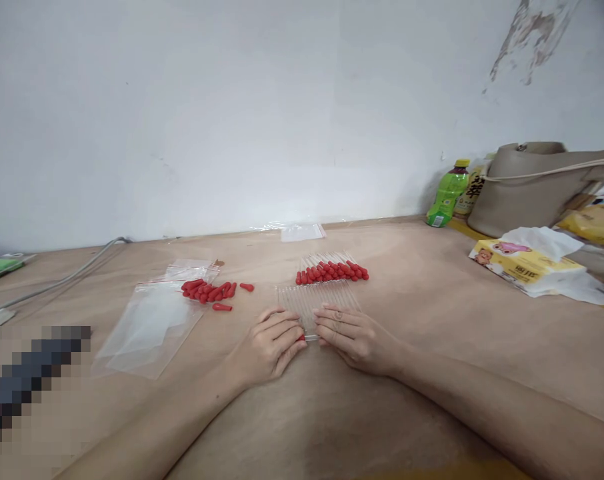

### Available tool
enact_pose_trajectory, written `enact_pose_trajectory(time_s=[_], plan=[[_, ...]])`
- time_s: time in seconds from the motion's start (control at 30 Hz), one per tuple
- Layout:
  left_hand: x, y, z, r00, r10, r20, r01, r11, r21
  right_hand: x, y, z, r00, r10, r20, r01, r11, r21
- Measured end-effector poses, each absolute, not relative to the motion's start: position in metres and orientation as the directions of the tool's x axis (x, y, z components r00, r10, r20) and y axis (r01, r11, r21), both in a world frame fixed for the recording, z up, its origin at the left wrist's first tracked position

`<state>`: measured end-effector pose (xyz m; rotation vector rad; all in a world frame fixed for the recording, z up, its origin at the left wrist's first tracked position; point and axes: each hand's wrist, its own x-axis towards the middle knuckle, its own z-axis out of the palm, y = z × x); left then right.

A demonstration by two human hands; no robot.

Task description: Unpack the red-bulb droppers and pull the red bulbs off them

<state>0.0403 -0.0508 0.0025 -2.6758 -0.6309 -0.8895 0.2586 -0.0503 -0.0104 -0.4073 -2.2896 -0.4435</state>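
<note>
Your left hand (275, 345) is closed narrowly on a red bulb (302, 337), most of which your fingers hide. Your right hand (358, 339) is curled, its fingertips pinching a short visible length of transparent tube (312, 338) that runs across the gap between both hands. Bulb and tube meet or nearly meet; you leave too little showing to tell whether one is seated in the other.

Directly beyond, a row of loose tubes (322, 295) lies flat on the bench (432, 393); your fingers cover part of its near end. Just behind that row is a group of tubes with red ends (332, 271), their tips pointing toward the wall (232, 120).

To your left, a heap of red bulbs (207, 291) rests partly on flat plastic bags (142, 327), with two strays on the bench beside it. A grey cable (77, 275) and a pixelated dark object (27, 380) lie farther left.

A white packet (302, 232) lies near the wall. On your far right, well apart from your work, are a green bottle (448, 195), a grey-beige bag (527, 190) and an opened tissue pack (532, 263).
</note>
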Motion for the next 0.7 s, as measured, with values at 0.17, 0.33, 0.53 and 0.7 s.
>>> enact_pose_trajectory(time_s=[0.17, 0.33, 0.53, 0.7], plan=[[0.040, -0.050, 0.003, 0.716, 0.289, 0.635, 0.458, -0.882, -0.115, 0.267, -0.052, -0.008, -0.700, 0.113, 0.705, 0.395, 0.884, 0.249], [0.037, -0.048, -0.002, 0.704, 0.293, 0.647, 0.459, -0.883, -0.100, 0.276, -0.051, -0.012, -0.717, 0.145, 0.682, 0.385, 0.898, 0.215], [0.014, -0.043, 0.003, 0.525, 0.452, 0.721, 0.621, -0.783, 0.039, 0.301, -0.038, -0.013, -0.391, 0.479, 0.786, 0.697, 0.712, -0.087], [-0.015, -0.023, 0.026, 0.259, 0.689, 0.677, 0.832, -0.515, 0.207, 0.317, -0.024, -0.012, -0.161, 0.723, 0.671, 0.876, 0.418, -0.240]])
